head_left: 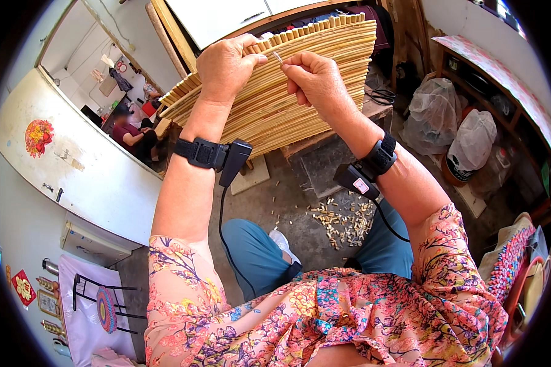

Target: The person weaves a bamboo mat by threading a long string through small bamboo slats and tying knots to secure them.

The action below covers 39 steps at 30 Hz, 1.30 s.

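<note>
A large mat of yellow stalks [300, 101] stands tilted before me, its stalks laid side by side, with a row of cut stalk ends along the upper edge. My left hand [223, 68] is at that upper edge, fingers curled in and thumb pressed toward them; what they pinch is hidden. Just right of it, my right hand [317, 78] is closed in a pinch in front of the mat. From its fingertips sticks a thin, pale, needle-like piece [278, 57], pointing up and left. Any thread on it is too fine to see.
Short cut stalk pieces [344, 221] litter the floor by my feet. A low dark stool [315, 165] stands under the mat. Plastic bags [434, 116] and a shelf [502, 79] are at right; a white door [67, 153] is at left. Another person [134, 134] sits beyond the doorway.
</note>
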Each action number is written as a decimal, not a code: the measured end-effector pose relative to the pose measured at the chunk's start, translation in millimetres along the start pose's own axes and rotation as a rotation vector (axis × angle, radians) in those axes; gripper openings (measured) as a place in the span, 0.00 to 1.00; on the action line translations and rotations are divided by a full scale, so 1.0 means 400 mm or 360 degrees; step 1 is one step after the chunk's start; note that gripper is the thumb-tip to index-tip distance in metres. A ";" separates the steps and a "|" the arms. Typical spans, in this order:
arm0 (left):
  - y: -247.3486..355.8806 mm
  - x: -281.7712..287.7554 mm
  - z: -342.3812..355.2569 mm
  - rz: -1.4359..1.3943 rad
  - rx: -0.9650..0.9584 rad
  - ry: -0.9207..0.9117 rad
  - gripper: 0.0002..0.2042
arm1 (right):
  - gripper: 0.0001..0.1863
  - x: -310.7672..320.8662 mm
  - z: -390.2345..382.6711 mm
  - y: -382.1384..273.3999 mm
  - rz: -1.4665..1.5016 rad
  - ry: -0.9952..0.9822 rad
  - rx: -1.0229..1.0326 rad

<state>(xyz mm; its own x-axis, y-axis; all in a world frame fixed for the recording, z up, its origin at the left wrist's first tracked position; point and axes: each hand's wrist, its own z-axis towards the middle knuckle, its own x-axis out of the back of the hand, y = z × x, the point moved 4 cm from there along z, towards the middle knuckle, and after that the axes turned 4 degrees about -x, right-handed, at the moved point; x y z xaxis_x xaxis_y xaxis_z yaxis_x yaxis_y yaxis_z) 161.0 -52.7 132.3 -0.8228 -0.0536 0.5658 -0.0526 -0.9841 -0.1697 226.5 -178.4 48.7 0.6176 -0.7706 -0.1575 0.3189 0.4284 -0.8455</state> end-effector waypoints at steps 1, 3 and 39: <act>0.000 -0.001 0.000 0.0010 0.0015 -0.0022 0.10 | 0.08 0.000 0.000 -0.001 -0.0005 0.0003 -0.0004; 0.002 0.000 -0.002 0.0020 0.0021 -0.0034 0.10 | 0.08 0.001 -0.002 0.001 0.0000 0.0001 0.0001; 0.333 0.128 -0.399 0.0144 -0.0387 0.0191 0.10 | 0.05 0.166 -0.473 0.068 -0.0311 -0.0511 -0.0690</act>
<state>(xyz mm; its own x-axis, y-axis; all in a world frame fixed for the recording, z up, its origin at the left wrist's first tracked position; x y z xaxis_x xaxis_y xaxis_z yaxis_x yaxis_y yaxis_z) 21.7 -159.3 9.9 -0.8906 -0.1047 0.4425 -0.0982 -0.9059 -0.4120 140.1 -307.1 -81.1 0.7860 -0.6048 0.1283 0.1667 0.0075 -0.9860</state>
